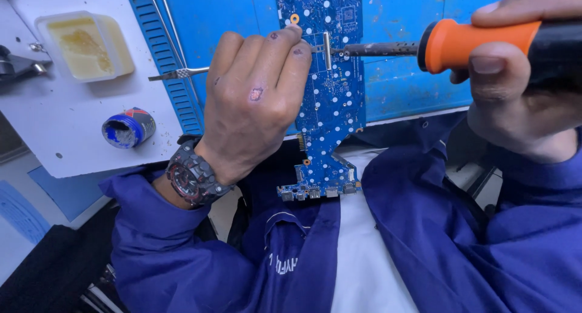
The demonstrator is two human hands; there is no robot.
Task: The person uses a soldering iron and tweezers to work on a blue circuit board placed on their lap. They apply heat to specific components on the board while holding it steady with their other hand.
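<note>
left hand (254,100) pinches tweezers (179,74) over circuit board (330,100); right hand (521,88) grips soldering iron (461,45); board's near edge overhangs mat.

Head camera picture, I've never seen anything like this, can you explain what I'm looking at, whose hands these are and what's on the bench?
This one picture comes from a camera worn on a person's head, looking down at their own two bare hands. There is no machine.

The right hand grips a soldering iron with an orange and black handle; its metal tip reaches a small silver part on a blue circuit board.

The left hand, with a wristwatch, rests on the board near that spot and seems to hold thin metal tweezers.

The board lies partly on a blue work mat and overhangs toward the person's blue jacket. To the left, on a white sheet, stand a shallow tub of yellowish paste and a small blue jar.
</note>
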